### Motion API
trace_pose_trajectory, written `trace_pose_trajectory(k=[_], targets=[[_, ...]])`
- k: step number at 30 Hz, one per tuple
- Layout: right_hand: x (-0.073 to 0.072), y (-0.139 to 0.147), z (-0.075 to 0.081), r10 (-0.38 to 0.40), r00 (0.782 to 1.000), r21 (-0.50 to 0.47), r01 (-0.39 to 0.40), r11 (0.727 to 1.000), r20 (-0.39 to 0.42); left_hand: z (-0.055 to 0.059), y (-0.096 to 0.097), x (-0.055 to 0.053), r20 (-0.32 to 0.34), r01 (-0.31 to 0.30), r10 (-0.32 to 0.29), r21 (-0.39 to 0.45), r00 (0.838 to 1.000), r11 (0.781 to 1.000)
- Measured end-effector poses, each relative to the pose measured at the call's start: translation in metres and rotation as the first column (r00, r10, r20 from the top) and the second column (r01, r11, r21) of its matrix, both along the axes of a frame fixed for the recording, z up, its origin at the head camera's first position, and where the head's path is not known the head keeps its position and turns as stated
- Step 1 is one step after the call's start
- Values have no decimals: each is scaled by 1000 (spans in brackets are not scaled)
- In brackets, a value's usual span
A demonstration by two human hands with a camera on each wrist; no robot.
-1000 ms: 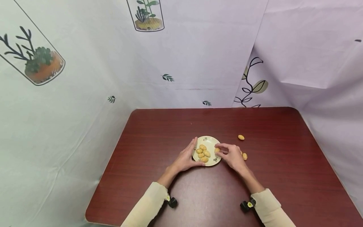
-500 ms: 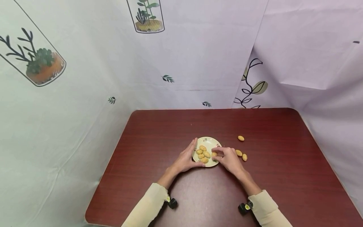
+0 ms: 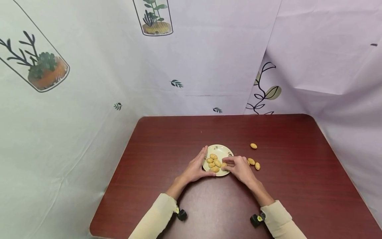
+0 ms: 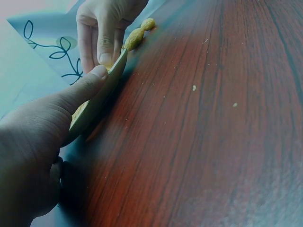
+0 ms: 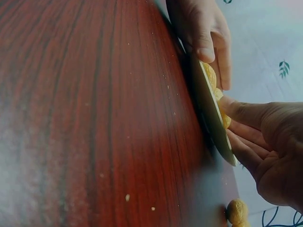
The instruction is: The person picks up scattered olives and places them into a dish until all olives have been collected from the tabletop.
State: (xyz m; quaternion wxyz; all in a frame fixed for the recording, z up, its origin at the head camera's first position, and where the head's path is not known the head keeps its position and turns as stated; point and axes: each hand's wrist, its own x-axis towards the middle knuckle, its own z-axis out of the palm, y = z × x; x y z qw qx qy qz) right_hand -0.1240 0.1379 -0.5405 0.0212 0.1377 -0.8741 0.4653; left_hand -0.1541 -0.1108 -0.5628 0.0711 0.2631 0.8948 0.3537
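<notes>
A small cream plate (image 3: 222,151) with printed motifs lies on the table. Several yellow-brown, wrinkled walnuts (image 3: 213,156) are grouped on its left half. My left hand (image 3: 194,169) holds the plate from the left, thumb at the near rim and fingers along the far left rim. In the left wrist view the thumb (image 4: 90,85) lies along the plate edge. My right hand (image 3: 240,167) reaches over the right rim and pinches one walnut (image 3: 223,165) low on the plate, close beside the group. Its fingers partly cover that walnut.
Right of the plate, a few more walnuts (image 3: 251,161) lie close together, one partly behind my right hand. A single walnut (image 3: 253,146) sits farther back. Small crumbs (image 4: 194,88) dot the reddish-brown table (image 3: 167,139). Patterned cloth (image 3: 194,59) hangs behind it.
My right hand has moved left and slightly nearer with its walnut, from the plate's right rim inward to the other walnuts. My left hand stays at the plate.
</notes>
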Motion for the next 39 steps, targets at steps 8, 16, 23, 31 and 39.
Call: trace_pose_trajectory(k=[8,16,23,31,39], targets=[[1,1,2,4,1000,6,-5,1000,23,0,-1,-1,9,4,-4,-2,1000,1000],[3,1,-1,14,1000,11,-13,1000,-18,0,-1,0,14,0,0,0,1000,1000],[4,1,-1,43,999,-7,-42,999,23,0,-1,-1,1,0,0,-3,1000,1000],[6,1,0,2,1000,37,-1,999,-16,1,0,0,6,2,-2,0,1000,1000],[6,6,2,-12,1000,-110,11,994,-8,1,0,0,0,0,0,0,1000,1000]])
